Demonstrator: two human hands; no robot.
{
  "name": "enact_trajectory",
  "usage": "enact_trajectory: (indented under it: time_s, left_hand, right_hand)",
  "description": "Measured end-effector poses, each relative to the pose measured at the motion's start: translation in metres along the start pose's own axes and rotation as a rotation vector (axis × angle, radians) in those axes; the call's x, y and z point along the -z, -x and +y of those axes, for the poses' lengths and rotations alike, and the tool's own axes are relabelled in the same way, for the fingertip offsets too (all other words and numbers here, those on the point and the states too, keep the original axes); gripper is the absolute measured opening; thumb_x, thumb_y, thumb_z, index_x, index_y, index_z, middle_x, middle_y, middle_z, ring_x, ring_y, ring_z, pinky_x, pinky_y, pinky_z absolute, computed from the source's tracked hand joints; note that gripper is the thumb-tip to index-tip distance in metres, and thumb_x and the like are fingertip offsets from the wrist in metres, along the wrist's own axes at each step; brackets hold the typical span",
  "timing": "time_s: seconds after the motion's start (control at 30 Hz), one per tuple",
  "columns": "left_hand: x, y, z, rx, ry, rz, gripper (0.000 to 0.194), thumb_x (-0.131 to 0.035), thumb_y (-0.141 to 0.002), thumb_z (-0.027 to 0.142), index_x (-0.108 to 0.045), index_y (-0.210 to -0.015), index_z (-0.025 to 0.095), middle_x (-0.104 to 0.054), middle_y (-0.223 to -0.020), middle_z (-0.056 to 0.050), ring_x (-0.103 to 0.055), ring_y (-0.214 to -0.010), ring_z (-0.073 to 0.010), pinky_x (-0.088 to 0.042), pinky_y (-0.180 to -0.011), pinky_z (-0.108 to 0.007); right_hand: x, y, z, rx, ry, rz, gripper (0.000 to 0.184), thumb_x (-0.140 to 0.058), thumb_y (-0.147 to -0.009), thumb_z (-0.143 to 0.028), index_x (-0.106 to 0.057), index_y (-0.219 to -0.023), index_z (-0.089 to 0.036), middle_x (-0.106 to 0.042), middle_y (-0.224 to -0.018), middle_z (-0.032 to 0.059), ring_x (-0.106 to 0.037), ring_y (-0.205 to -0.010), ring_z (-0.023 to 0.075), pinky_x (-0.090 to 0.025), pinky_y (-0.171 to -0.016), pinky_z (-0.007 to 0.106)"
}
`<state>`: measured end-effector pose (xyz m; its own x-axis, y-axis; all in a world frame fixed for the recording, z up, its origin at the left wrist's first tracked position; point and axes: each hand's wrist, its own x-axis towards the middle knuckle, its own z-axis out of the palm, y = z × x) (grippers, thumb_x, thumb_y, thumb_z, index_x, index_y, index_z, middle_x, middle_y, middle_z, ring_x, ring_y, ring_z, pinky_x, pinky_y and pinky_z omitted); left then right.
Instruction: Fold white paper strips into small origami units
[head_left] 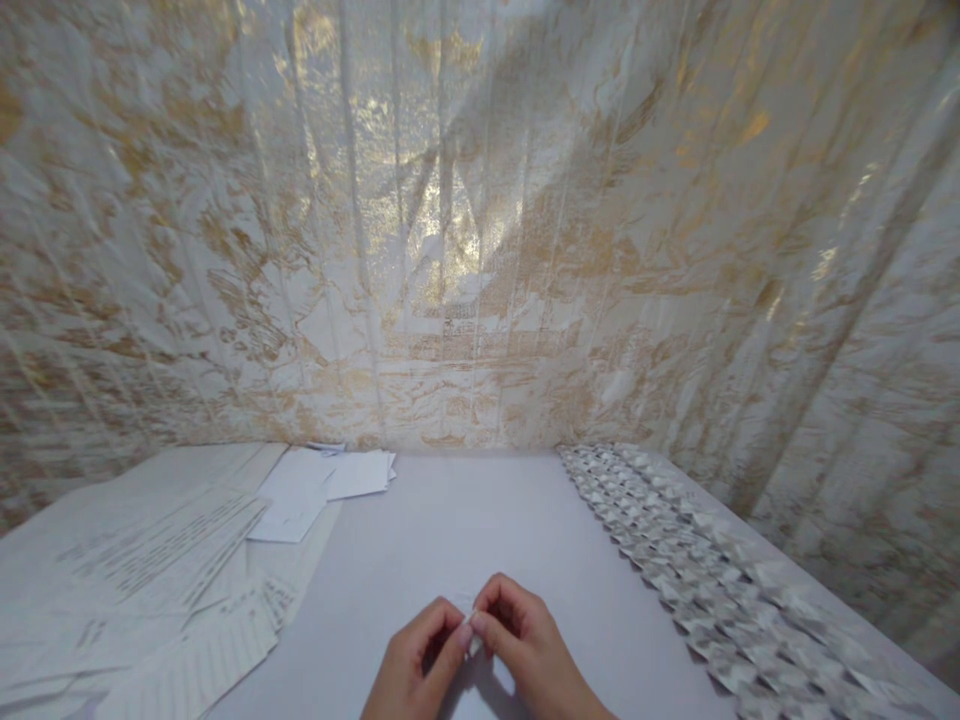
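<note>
While both hands meet at 6 o'clock, left hand and right hand pinch a small paper piece between fingertips, low over the worktop for bracing. Printed sheets at 9, folded units rowed at 3, within reach.

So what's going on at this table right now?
A person's left hand and right hand pinch a small white piece of paper between the fingertips, low over the white table. Rows of small folded paper pieces lie along the right edge. Printed sheets are spread on the left, with a few small blank paper slips behind them near the gold-patterned curtain.
</note>
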<state>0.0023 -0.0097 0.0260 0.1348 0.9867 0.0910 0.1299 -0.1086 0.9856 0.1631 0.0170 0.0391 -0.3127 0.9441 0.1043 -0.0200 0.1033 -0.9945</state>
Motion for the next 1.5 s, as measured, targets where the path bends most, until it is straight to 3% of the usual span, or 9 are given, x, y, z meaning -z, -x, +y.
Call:
enact_trajectory:
  time_s: [0.13,0.3,0.43,0.5,0.63,0.77,1.0,1.27,1.5]
  left_hand:
    - [0.002,0.001,0.004,-0.044,-0.014,0.026,0.055,-0.058,-0.085,0.073,-0.058,-0.065,0.022,-0.050,-0.068,0.003,-0.046,-0.068,-0.0181,-0.034,-0.066,-0.030]
    - [0.000,0.001,-0.001,0.012,0.047,0.019,0.054,-0.059,-0.084,0.073,-0.058,-0.069,0.021,-0.052,-0.067,0.003,-0.048,-0.068,-0.0182,-0.036,-0.065,-0.029]
    - [0.003,0.001,-0.001,-0.086,0.073,0.039,0.030,-0.060,-0.090,0.052,-0.062,-0.088,0.022,-0.059,-0.080,0.001,-0.058,-0.078,-0.0204,-0.043,-0.074,-0.030]
    - [0.006,0.000,0.000,-0.144,0.011,0.016,0.016,-0.059,-0.089,0.037,-0.064,-0.086,0.022,-0.062,-0.082,0.000,-0.060,-0.080,-0.0205,-0.044,-0.076,-0.029]
    - [0.012,-0.002,-0.002,-0.102,-0.057,-0.007,0.009,-0.061,-0.080,0.022,-0.068,-0.086,0.022,-0.068,-0.086,-0.002,-0.065,-0.086,-0.0225,-0.048,-0.082,-0.030]
    - [0.016,-0.006,-0.008,-0.020,0.006,0.072,0.013,-0.069,-0.077,0.025,-0.070,-0.089,0.021,-0.072,-0.088,-0.004,-0.069,-0.090,-0.0251,-0.052,-0.085,-0.033]
    - [0.017,-0.008,-0.012,0.010,0.095,0.119,0.016,-0.075,-0.073,0.028,-0.072,-0.087,0.021,-0.075,-0.084,-0.003,-0.071,-0.084,-0.0248,-0.055,-0.079,-0.033]
    - [0.014,-0.002,0.003,0.010,0.102,0.108,0.015,-0.077,-0.075,0.034,-0.071,-0.079,0.021,-0.070,-0.078,0.000,-0.067,-0.081,-0.0227,-0.051,-0.077,-0.030]
    - [0.010,-0.004,0.002,0.026,0.205,0.112,0.031,-0.082,-0.073,0.046,-0.066,-0.073,0.020,-0.065,-0.070,0.003,-0.062,-0.072,-0.0183,-0.048,-0.069,-0.028]
  right_hand:
    - [-0.002,0.002,0.003,0.017,0.025,-0.011,0.046,-0.073,-0.080,-0.061,-0.056,-0.074,-0.019,-0.048,-0.062,-0.0050,-0.043,-0.057,0.0129,-0.034,-0.057,0.026]
    - [-0.001,0.000,0.011,-0.005,-0.008,0.004,0.050,-0.076,-0.076,-0.065,-0.057,-0.073,-0.018,-0.051,-0.063,-0.0044,-0.047,-0.056,0.0126,-0.037,-0.055,0.025]
    - [0.001,-0.005,0.016,-0.025,-0.065,0.021,0.051,-0.080,-0.074,-0.064,-0.056,-0.072,-0.018,-0.051,-0.062,-0.0053,-0.046,-0.053,0.0105,-0.037,-0.053,0.024]
    - [0.002,-0.007,0.019,-0.034,-0.137,0.004,0.051,-0.083,-0.071,-0.062,-0.057,-0.078,-0.020,-0.051,-0.062,-0.0067,-0.044,-0.051,0.0095,-0.037,-0.051,0.022]
    - [0.004,-0.006,0.018,-0.005,-0.217,-0.002,0.049,-0.085,-0.072,-0.057,-0.055,-0.090,-0.022,-0.053,-0.064,-0.0080,-0.046,-0.051,0.0099,-0.038,-0.051,0.022]
    - [0.008,-0.003,0.012,0.080,-0.101,-0.032,0.036,-0.076,-0.084,-0.052,-0.062,-0.083,-0.019,-0.057,-0.071,-0.0028,-0.054,-0.063,0.0134,-0.042,-0.063,0.027]
    - [0.008,-0.003,0.012,0.146,0.002,-0.056,0.018,-0.078,-0.077,-0.028,-0.069,-0.089,-0.019,-0.063,-0.081,0.0000,-0.058,-0.073,0.0170,-0.043,-0.071,0.031]
    - [0.008,-0.001,0.010,0.167,0.059,-0.010,0.027,-0.074,-0.084,-0.043,-0.068,-0.077,-0.017,-0.064,-0.076,0.0022,-0.058,-0.074,0.0193,-0.043,-0.072,0.033]
    - [0.000,0.000,0.011,0.105,-0.107,-0.026,0.035,-0.079,-0.081,-0.049,-0.059,-0.084,-0.020,-0.059,-0.073,-0.0031,-0.057,-0.067,0.0154,-0.044,-0.067,0.029]
